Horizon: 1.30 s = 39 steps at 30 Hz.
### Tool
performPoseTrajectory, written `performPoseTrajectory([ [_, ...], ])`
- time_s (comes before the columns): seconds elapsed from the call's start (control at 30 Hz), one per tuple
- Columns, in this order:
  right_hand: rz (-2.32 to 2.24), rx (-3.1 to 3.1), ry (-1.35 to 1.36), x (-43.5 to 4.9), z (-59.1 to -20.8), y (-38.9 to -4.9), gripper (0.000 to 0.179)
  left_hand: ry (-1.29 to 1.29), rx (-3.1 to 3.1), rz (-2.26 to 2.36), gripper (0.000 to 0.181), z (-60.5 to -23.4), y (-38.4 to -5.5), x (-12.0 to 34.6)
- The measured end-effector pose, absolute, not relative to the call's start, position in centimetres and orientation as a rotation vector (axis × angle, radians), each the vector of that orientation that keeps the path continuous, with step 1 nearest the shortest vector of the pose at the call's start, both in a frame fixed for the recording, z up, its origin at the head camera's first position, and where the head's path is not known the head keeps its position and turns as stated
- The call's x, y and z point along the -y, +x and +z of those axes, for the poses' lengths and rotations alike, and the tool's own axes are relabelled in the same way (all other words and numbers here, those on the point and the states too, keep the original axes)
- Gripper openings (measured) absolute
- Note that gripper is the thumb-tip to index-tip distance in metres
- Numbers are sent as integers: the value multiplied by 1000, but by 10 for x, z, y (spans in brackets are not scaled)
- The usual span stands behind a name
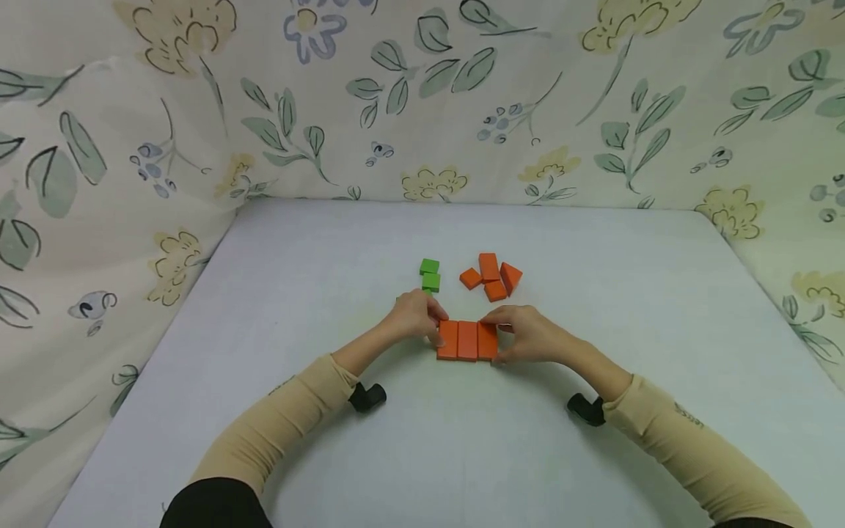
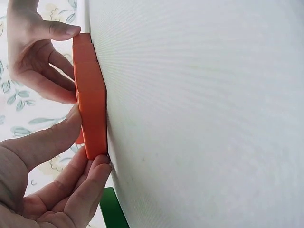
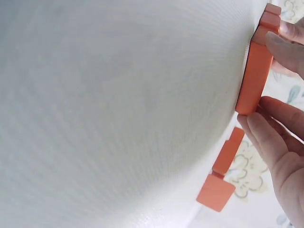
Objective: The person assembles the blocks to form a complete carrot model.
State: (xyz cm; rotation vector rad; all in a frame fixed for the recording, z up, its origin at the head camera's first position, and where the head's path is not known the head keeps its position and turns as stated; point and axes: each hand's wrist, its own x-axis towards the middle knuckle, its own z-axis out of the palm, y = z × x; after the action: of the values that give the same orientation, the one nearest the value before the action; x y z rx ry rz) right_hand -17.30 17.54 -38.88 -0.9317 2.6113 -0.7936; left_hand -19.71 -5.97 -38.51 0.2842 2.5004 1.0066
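Three orange rectangular blocks (image 1: 467, 342) lie side by side on the white table, long sides together, forming one flat row. At the row's left end, my left hand (image 1: 411, 315) pinches the outer block (image 2: 93, 118), thumb near its front corner and fingertips at its far end. On the opposite side, the right hand (image 1: 532, 334) holds the right-end block (image 3: 256, 76) in the same way, its thumb at the near corner and fingers at the back. Fingertips of both hands touch or come very close to the tabletop.
Behind the left hand stand several green blocks (image 1: 430, 282), one partly hidden by it. Farther back and to the right lies a loose group of orange pieces: a rectangle (image 1: 488, 267), a triangle (image 1: 510, 279) and two small squares (image 1: 495, 291). Flowered cloth (image 1: 429, 147) hangs behind the table.
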Motion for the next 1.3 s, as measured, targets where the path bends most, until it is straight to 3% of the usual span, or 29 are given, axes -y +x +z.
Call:
performPoseTrajectory([
  [1.17, -656, -2596, -992, -175, -381, -169, 57, 294, -2548, 976, 36, -382, -197, 57],
  [1.3, -729, -2492, -901, -178, -375, -177, 57, 295, -2555, 962, 36, -383, -196, 56],
])
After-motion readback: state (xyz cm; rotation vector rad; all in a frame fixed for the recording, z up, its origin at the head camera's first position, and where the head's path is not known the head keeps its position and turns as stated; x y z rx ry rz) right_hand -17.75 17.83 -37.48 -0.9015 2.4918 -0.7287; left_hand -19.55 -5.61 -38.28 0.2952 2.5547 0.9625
